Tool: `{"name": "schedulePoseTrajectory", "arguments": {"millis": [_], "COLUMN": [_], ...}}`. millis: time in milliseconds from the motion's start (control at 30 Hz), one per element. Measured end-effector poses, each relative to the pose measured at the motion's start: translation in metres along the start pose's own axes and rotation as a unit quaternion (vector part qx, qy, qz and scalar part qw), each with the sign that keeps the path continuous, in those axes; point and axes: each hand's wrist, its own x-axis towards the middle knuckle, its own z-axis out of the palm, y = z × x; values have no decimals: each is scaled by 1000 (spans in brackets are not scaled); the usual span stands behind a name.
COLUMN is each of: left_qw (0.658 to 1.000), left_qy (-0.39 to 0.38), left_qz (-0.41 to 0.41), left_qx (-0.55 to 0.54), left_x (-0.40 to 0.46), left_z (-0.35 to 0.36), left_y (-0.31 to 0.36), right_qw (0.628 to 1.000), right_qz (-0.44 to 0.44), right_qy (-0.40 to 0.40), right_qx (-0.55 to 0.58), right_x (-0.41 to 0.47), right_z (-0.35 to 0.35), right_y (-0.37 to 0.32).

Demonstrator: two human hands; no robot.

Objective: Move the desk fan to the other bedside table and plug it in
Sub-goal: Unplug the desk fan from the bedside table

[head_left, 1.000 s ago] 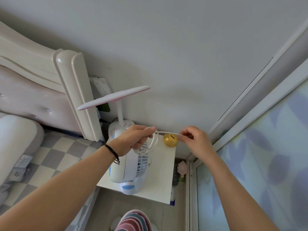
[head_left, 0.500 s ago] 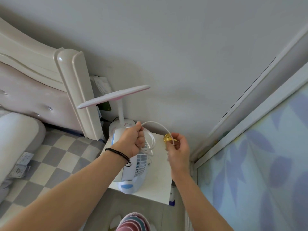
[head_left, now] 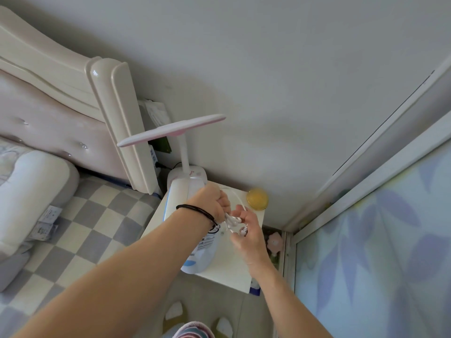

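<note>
White cable [head_left: 231, 219] bunched between both hands: left hand [head_left: 213, 203] fisted around loops, right hand [head_left: 246, 231] half-curled, pinching coils. Underneath, desk fan [head_left: 192, 240] on white bedside table [head_left: 234, 269], beside pink lamp [head_left: 175, 129]. No legible writing.
</note>
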Motion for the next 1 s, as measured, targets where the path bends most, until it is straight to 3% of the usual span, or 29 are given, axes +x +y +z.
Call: {"name": "schedulePoseTrajectory", "arguments": {"millis": [100, 233, 367, 633, 700, 800, 867, 1000], "left_qw": [999, 999, 999, 1000, 999, 999, 999, 999], "left_qy": [-27, -40, -45, -15, 2, 18, 19, 3], "left_qz": [-19, -24, -31, 12, 18, 29, 33, 24], "left_qx": [26, 25, 1, -16, -32, -28, 1, 44], "left_x": [-5, -8, -11, -17, -18, -17, -17, -18], "left_z": [6, 6, 6, 10, 10, 11, 14, 16], "left_y": [-7, -5, -3, -5, -5, -6, -8, -10], "right_qw": [984, 934, 940, 920, 943, 993, 983, 952], "right_qz": [78, 139, 187, 140, 96, -15, -64, -105], "right_qy": [-27, -74, -97, -44, -73, -112, -97, -95], "right_qx": [156, 321, 267, 362, 312, 19, -145, -271], "right_x": [-5, -15, -24, -32, -32, -30, -26, -13], "right_z": [-14, -36, -49, -42, -43, -41, -39, -39], "right_y": [0, -4, -3, -23, -23, -18, -17, -15]}}
